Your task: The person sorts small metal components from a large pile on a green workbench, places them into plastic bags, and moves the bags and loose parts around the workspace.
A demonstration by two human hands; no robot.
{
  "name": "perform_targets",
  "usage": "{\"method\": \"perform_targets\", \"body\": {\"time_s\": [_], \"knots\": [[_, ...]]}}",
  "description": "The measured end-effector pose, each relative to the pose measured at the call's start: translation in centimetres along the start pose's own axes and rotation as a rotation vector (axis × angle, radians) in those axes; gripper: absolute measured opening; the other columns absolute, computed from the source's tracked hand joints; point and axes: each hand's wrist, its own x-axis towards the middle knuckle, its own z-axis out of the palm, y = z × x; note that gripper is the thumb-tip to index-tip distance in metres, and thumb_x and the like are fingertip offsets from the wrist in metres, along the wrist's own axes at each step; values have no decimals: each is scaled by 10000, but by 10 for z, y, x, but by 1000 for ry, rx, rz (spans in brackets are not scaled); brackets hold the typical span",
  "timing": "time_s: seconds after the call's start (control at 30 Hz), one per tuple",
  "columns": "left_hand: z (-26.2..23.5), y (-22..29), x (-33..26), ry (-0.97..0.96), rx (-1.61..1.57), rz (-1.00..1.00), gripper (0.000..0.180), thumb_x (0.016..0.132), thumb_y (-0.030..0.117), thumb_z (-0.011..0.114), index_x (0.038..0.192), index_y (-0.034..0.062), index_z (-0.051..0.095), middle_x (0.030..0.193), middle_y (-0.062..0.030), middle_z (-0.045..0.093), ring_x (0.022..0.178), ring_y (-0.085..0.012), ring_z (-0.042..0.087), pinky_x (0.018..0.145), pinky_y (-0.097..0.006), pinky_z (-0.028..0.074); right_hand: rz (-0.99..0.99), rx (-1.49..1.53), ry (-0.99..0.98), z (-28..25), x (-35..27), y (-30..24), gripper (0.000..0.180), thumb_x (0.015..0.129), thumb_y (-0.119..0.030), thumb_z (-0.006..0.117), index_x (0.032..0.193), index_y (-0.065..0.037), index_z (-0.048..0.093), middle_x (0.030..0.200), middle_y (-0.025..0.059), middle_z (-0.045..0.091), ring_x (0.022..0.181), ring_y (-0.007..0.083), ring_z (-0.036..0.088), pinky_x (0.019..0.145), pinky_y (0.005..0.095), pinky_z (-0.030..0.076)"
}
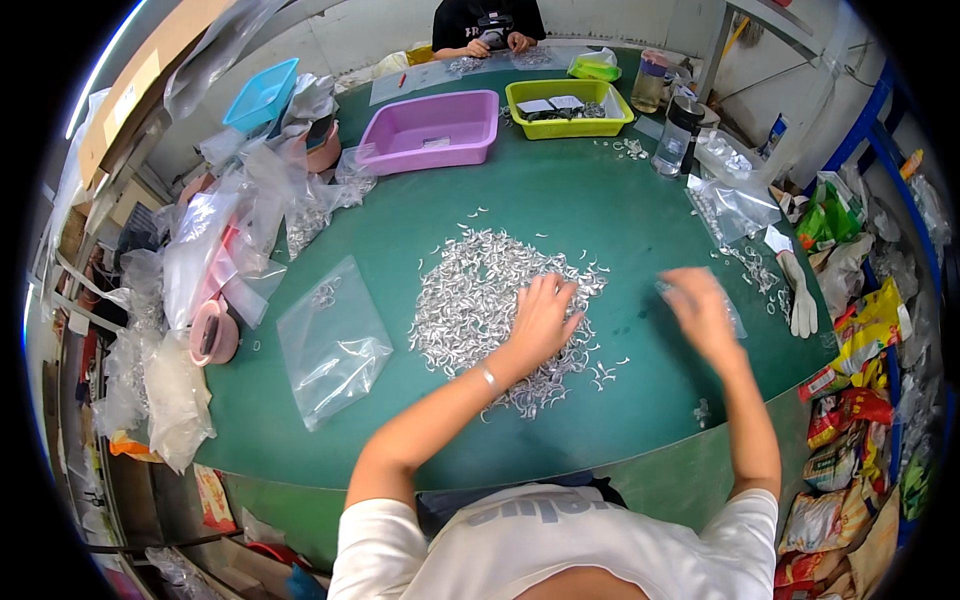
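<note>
A heap of several small silvery metal hooks (478,290) lies in the middle of the green table (560,190). My left hand (545,315) rests on the heap's right side, fingers spread over the pieces. My right hand (698,308) is blurred and lies over a small clear plastic bag (735,318) to the right of the heap; whether it grips the bag is not clear. Loose hooks (605,372) are scattered near the heap's lower right edge.
A clear bag (335,340) lies flat at left, beside a tape roll (213,335) and piled plastic bags (215,240). Purple (430,130), yellow-green (568,108) and blue (262,95) bins stand at the back. Bottles (675,135), a white glove (800,295), snack packets (850,420). Another person (488,25) sits opposite.
</note>
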Motion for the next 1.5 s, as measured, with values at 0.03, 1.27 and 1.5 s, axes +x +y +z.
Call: {"method": "perform_targets", "body": {"time_s": [0.03, 1.27, 1.5], "knots": [[9, -3, 10, -4, 15, -24, 379, 718, 192, 663, 1047, 54, 534, 1013, -112, 463, 953, -271, 437, 776, -381, 340, -93, 5, -81, 24, 0, -12, 282, 706, -8, 604, 987, -4, 597, 925, 149, 600, 885, 308, 546, 793, 380, 426], [-31, -13, -62, 403, -555, -333, 437, 665, -178, 419, 1033, 32, 525, 971, -68, 517, 934, -160, 521, 762, -268, 432, 895, 1627, -240, 110, -3, -76, 88, 849, -134, 509, 889, -56, 501, 760, 61, 543, 530, 97, 467, 397, 201, 333], [-46, -23, -66, 170, -1231, -456, 412, 727, -161, 411, 1105, -9, 473, 1157, -111, 511, 1069, -151, 492, 864, -233, 401, 869, 1927, -248, 100, -8, -71, 287, 819, -109, 457, 1086, -6, 474, 988, 169, 564, 809, 238, 600, 569, 322, 514]]}}
